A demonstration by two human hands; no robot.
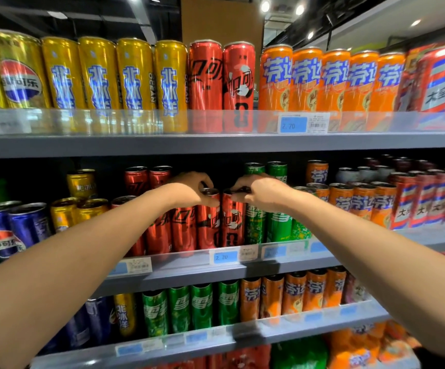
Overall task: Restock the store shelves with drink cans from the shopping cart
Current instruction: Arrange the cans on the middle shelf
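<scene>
both hands are up on the middle shelf [189, 270], left hand [192, 190] pinching the rim of 1 red can [208, 222], right hand [258, 194] gripping the top of the next red can [232, 222], probably top grips so fingers clear the packed row beside the green cans [277, 225].

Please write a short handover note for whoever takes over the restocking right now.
Left hand: fingers closed on the top of a red can standing in the front row of the middle shelf.
Right hand: fingers on the top of the next red can, beside the green cans.
Done: both cans stand upright on the shelf; the red row looks full at the front.
Left: release both, check they sit behind the rail. The cart is out of view, so remaining stock is unknown.
</scene>
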